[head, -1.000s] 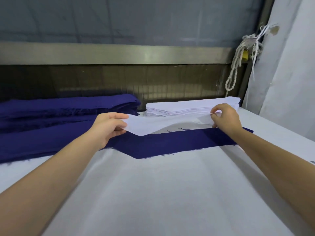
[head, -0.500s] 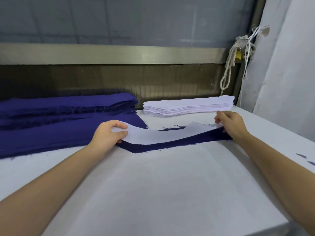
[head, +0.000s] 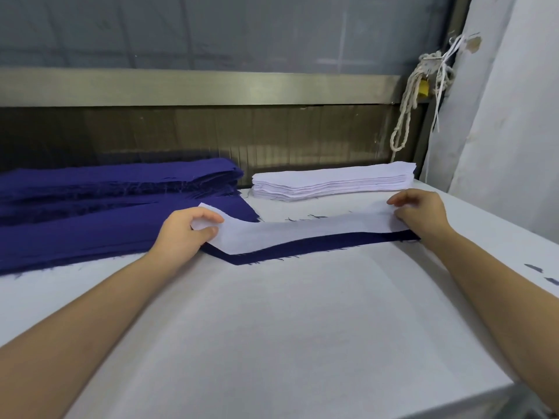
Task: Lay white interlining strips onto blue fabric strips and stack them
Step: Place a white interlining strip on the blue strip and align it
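Much blue strip (head: pixel 305 248) hides under white interlining (head: pixel 302 231).

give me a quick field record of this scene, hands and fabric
left hand: pinches left end of white interlining strip
right hand: holds its right end
blue fabric strip: under the white one, near edge showing
white stack: behind, on table
blue stacks: left side of table
step: strip not yet let go
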`<state>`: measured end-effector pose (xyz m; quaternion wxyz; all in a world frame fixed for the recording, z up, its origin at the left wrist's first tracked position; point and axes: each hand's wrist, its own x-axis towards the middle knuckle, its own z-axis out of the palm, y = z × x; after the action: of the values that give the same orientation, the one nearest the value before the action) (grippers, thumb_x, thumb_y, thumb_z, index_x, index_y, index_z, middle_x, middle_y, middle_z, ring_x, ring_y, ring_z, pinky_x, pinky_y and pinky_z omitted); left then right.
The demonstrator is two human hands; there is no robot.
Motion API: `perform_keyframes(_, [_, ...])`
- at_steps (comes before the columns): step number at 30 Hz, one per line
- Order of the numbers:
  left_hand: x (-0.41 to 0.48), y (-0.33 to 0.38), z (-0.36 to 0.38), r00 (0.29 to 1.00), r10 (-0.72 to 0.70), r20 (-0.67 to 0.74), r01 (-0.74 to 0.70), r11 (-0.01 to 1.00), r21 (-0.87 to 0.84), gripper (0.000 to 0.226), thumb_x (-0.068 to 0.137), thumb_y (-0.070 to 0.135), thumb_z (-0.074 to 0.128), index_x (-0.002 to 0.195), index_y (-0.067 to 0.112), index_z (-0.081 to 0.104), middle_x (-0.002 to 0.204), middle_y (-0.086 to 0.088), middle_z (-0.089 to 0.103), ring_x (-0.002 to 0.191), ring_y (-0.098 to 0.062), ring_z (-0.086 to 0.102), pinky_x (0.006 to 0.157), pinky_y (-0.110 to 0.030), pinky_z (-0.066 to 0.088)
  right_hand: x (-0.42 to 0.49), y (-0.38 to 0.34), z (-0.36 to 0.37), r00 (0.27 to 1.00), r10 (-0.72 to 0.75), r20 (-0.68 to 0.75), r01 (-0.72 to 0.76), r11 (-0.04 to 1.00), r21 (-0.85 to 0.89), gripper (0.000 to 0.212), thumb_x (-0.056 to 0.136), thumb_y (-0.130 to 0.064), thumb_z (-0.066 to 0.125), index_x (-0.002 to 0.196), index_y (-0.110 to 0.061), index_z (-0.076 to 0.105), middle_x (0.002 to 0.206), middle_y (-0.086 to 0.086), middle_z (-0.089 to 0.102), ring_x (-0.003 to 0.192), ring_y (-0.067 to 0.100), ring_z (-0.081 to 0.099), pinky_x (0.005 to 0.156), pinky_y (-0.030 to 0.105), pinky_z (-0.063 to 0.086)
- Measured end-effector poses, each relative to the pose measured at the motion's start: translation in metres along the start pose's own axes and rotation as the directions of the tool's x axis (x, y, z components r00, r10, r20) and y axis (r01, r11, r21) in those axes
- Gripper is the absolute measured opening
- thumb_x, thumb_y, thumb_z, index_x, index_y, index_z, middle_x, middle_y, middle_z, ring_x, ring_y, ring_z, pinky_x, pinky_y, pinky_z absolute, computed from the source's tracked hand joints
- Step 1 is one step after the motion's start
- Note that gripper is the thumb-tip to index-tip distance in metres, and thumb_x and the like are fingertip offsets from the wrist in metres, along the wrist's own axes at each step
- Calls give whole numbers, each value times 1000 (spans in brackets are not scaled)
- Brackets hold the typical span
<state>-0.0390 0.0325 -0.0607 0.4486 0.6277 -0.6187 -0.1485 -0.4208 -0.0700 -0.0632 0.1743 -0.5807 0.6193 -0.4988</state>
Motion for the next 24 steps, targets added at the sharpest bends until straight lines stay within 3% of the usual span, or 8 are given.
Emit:
perform_keyframes(2, [0, 0, 0, 1000, -12, 15, 11, 999, 33, 18, 85, 6, 65, 92, 23, 68, 82, 16, 57, 72, -6, 46, 73, -24, 37, 1, 4, 0, 1000, 13, -2, -13, 999, -33, 32, 82, 11, 48, 80, -15, 66, 94, 4, 62, 89, 19, 54, 53, 19, 39])
perform_keyframes(6, [0, 1, 1, 999, -2, 37, -1, 997, 82, 16, 84, 6, 65, 95, 19, 68, 100, 9, 60, 95, -11, 51, 81, -23, 35, 4, 12, 2, 997, 66, 29, -65, 996, -59, 30, 85, 4, 48, 78, -18, 67, 92, 3, 64, 85, 19, 55, 55, 20, 41])
perform_keyframes(10, [1, 0, 1, 999, 25, 45, -31, 989, 147, 17, 85, 8, 64, 94, 22, 66, 99, 9, 59, 94, -10, 49, 79, -21, 33, 5, 15, 3, 996, 71, 56, -64, 991, -115, 29, 87, 1, 47, 79, -18, 67, 91, 4, 62, 80, 20, 55, 41, 25, 45])
perform_keyframes(12, [1, -1, 1, 997, 38, 60, -48, 983, 178, 17, 86, 9, 64, 94, 24, 65, 101, 11, 58, 95, -9, 47, 80, -20, 32, 5, 14, 3, 997, 49, 55, -40, 989, -145, 30, 87, 3, 45, 81, -16, 67, 92, 5, 62, 83, 21, 54, 47, 23, 47])
perform_keyframes(15, [1, -3, 1, 996, 37, 82, -54, 974, 222, 18, 86, 11, 63, 99, 24, 65, 109, 9, 58, 100, -8, 45, 81, -20, 32, 5, 14, 2, 999, 17, 36, -9, 979, -203, 35, 85, 9, 41, 84, -12, 68, 95, 8, 63, 88, 20, 52, 75, 24, 42])
perform_keyframes(16, [0, -4, 2, 995, 40, 90, -60, 969, 240, 19, 86, 11, 64, 101, 22, 65, 112, 7, 58, 101, -10, 46, 82, -20, 32, 5, 14, 2, 1000, 10, 27, -4, 977, -215, 35, 84, 11, 40, 87, -10, 69, 97, 9, 64, 90, 20, 53, 79, 23, 39])
perform_keyframes(20, [-1, -3, 4, 991, 73, 108, -104, 944, 314, 24, 85, 9, 65, 107, 19, 66, 118, 2, 59, 108, -16, 50, 84, -19, 33, 5, 15, 1, 1000, -27, 7, 28, 970, -241, 38, 83, 13, 38, 93, -3, 70, 105, 15, 66, 100, 26, 56, 80, 21, 37])
perform_keyframes(24, [0, -3, 4, 988, 90, 126, -128, 936, 329, 25, 88, 6, 60, 109, 17, 66, 119, -1, 60, 111, -19, 51, 87, -21, 35, 5, 15, 1, 999, -27, 19, 31, 967, -254, 37, 83, 12, 38, 94, -2, 70, 106, 15, 66, 94, 22, 54, 79, 22, 37])
